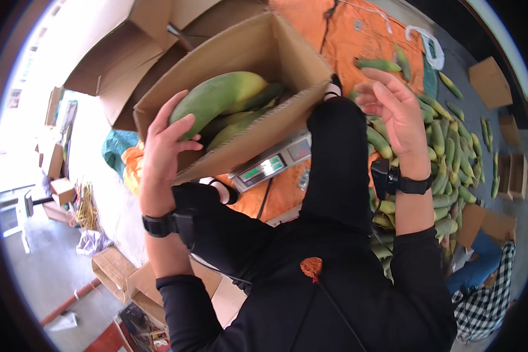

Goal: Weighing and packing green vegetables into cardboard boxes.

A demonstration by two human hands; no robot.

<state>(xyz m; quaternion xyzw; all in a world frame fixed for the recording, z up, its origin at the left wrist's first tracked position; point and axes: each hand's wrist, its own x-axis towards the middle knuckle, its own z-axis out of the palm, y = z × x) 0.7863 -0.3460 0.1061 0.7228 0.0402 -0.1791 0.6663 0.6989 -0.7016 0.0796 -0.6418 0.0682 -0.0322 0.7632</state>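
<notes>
My left hand grips the near end of a large green gourd-like vegetable with a yellow patch, at the left inside an open cardboard box. Several more green vegetables lie beneath it in the box. The box rests on a digital scale whose lit display faces me; its platform is hidden. My right hand is in the air to the right of the box, fingers apart and slightly curled, holding nothing, above the orange sheet and the heap of green vegetables.
An orange sheet lies under the scale. Empty cardboard boxes stand at the upper left, others at the right. A person in a checkered top is at the lower right. A cable runs from the scale between my legs.
</notes>
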